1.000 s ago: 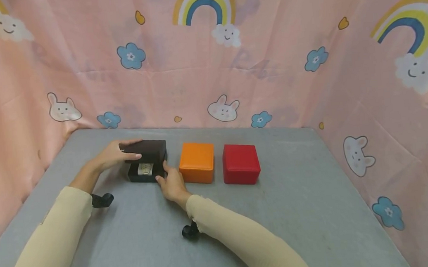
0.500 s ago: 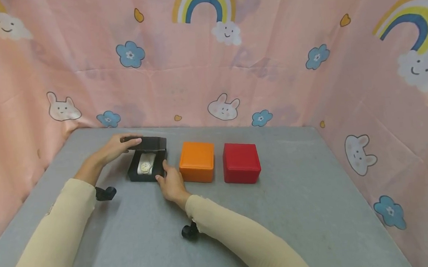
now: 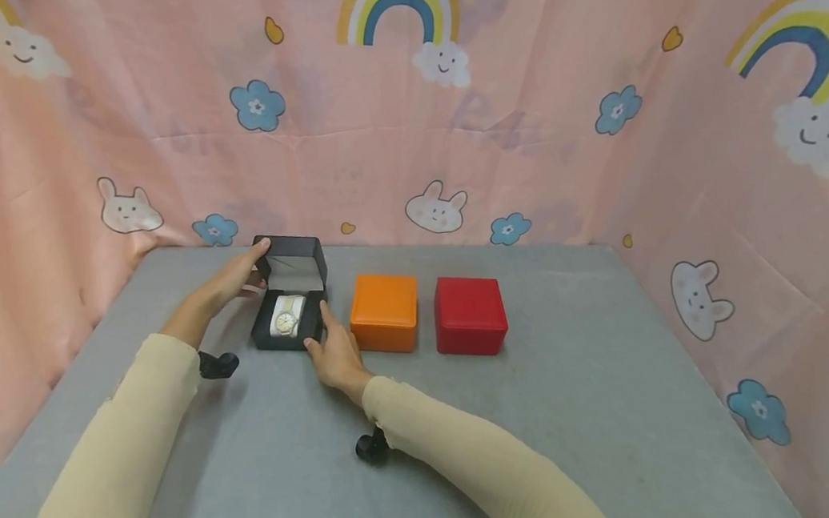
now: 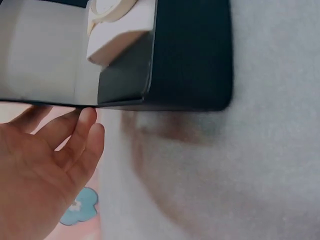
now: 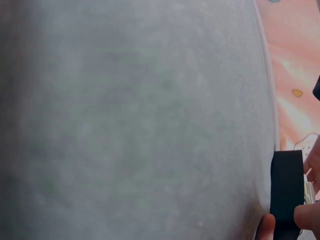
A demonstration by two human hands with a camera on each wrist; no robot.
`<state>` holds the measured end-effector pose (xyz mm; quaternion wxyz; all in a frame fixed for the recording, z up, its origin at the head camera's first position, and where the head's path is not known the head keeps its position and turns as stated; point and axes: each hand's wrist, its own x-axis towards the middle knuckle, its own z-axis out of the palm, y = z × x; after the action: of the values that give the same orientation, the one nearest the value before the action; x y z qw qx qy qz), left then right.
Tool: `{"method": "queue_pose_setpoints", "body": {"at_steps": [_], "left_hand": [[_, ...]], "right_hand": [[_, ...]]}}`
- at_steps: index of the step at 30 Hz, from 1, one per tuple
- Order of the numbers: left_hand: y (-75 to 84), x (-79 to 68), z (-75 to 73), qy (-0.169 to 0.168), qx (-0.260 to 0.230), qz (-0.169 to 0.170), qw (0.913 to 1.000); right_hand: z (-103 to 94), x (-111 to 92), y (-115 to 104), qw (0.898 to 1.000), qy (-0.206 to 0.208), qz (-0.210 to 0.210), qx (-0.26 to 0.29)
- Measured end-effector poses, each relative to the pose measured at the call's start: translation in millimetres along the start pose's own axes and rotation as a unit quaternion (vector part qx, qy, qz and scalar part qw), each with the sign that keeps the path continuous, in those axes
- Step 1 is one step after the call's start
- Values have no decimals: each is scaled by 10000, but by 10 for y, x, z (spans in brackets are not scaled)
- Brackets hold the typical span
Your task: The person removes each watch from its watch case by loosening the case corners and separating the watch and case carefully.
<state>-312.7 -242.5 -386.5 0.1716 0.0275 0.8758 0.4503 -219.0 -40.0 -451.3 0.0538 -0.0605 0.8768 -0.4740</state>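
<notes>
A black watch box [image 3: 264,339] rests on the table at left with its lid [image 3: 294,246] raised, showing a pale lining. Inside, a light-strapped watch [image 3: 286,322] with a round face wraps a white cushion. My left hand [image 3: 227,282] holds the lid at its left corner. In the left wrist view the fingers [image 4: 92,150] of that hand lie along the lid's side. My right hand [image 3: 338,362] grips the front right corner of the box base. The right wrist view catches only the thumb [image 5: 307,217] and a fingertip against the black box [image 5: 287,187].
An orange box [image 3: 384,313] stands closed just right of the watch box. Beyond it is a closed red box [image 3: 470,315]. All sit on a grey cloth-covered table [image 3: 598,407], and a pink patterned curtain [image 3: 335,160] hangs around its back and sides.
The lid of the black box has swung up and back with my left hand, revealing the watch. My right hand has stayed at the base's corner.
</notes>
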Motion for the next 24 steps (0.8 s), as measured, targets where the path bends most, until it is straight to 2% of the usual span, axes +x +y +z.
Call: {"method": "queue_pose_setpoints", "body": {"at_steps": [6, 9, 18, 24], "left_hand": [[-73, -15, -19, -319, -453, 129, 9984], [-105, -23, -12, -392, -487, 154, 9979], [-169, -114, 21, -682, 19, 349, 9971], [-252, -212, 24, -675, -121, 615, 9957]], "right_hand": [[-19, 18, 5, 9999, -112, -45, 0], [-23, 30, 12, 9999, -143, -25, 47], [-16, 21, 33, 9997, -156, 77, 153], [-12, 25, 27, 9993, -164, 46, 342]]}}
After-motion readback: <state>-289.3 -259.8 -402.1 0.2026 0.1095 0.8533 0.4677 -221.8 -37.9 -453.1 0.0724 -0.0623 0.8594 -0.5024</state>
